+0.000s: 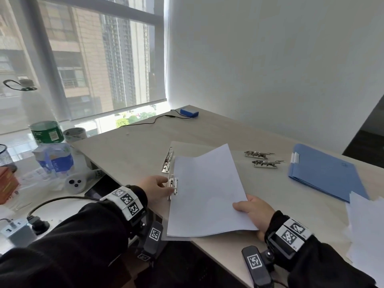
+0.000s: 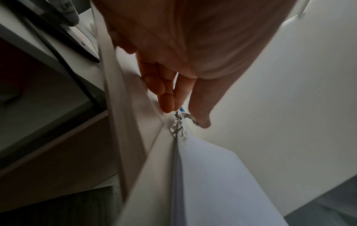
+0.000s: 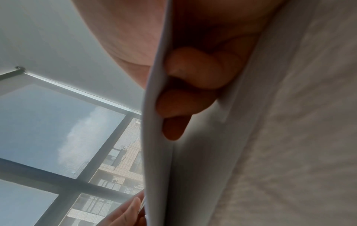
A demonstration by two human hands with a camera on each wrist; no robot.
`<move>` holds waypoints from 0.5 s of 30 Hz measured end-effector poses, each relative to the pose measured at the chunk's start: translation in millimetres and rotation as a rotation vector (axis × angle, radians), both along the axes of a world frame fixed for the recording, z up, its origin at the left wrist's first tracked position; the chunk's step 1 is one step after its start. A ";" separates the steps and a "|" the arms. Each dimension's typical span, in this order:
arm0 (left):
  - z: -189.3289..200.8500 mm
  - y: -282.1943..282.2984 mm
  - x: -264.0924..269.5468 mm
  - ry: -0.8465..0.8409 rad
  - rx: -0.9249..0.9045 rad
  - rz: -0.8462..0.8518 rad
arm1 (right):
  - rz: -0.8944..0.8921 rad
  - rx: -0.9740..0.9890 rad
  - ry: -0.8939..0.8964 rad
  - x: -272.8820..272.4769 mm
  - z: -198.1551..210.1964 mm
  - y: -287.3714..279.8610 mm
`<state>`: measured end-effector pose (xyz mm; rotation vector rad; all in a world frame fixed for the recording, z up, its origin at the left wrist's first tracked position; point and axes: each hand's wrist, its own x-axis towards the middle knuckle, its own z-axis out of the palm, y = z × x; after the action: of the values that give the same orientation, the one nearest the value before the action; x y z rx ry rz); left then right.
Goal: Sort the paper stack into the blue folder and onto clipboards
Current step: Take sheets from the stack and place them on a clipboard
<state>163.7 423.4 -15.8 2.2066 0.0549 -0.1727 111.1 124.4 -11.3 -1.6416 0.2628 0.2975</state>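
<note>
A few white paper sheets [image 1: 205, 192] lie on a beige clipboard [image 1: 193, 149] at the desk's front edge, their far right corner lifted. My left hand [image 1: 166, 185] pinches the board's metal clip [image 1: 172, 187] at the sheets' left edge; the left wrist view has the thumb and fingertips [image 2: 168, 105] on that clip [image 2: 177, 126]. My right hand [image 1: 247, 206] pinches the sheets' near right corner, thumb on top. Its curled fingers [image 3: 185, 97] press under the paper [image 3: 156, 137]. The blue folder [image 1: 324, 173] lies shut at the right. The loose paper stack [image 1: 365, 225] sits at the right edge.
A second clip [image 1: 168, 161] lies just behind the held one, and two more clips [image 1: 264, 160] sit mid-desk. A blue box with a cable [image 1: 189, 111] is at the back. Bottles [image 1: 46, 132], a mesh cup [image 1: 5, 154] and a power strip [image 1: 18, 231] crowd the left table.
</note>
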 end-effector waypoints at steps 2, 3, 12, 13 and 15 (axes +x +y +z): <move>2.2 -2.1 -0.9 -0.025 0.115 -0.022 | -0.008 -0.013 0.004 1.2 -2.1 -1.0; 3.9 -3.1 -1.1 -0.036 0.172 -0.029 | -0.011 -0.024 0.003 1.8 -3.6 -1.6; 5.2 -7.4 0.6 -0.010 0.372 -0.029 | -0.028 -0.033 -0.006 2.8 -9.1 -3.4; 6.3 -6.8 -0.4 -0.015 0.351 -0.032 | -0.032 -0.018 -0.011 1.6 -8.0 -2.7; 9.0 -6.2 -4.0 -0.027 0.295 -0.022 | -0.036 -0.003 -0.017 -2.0 -4.4 -0.3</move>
<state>159.7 417.2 -6.8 2.5044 0.0436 -0.1552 109.1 124.1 -15.7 -1.6395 0.2797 0.2565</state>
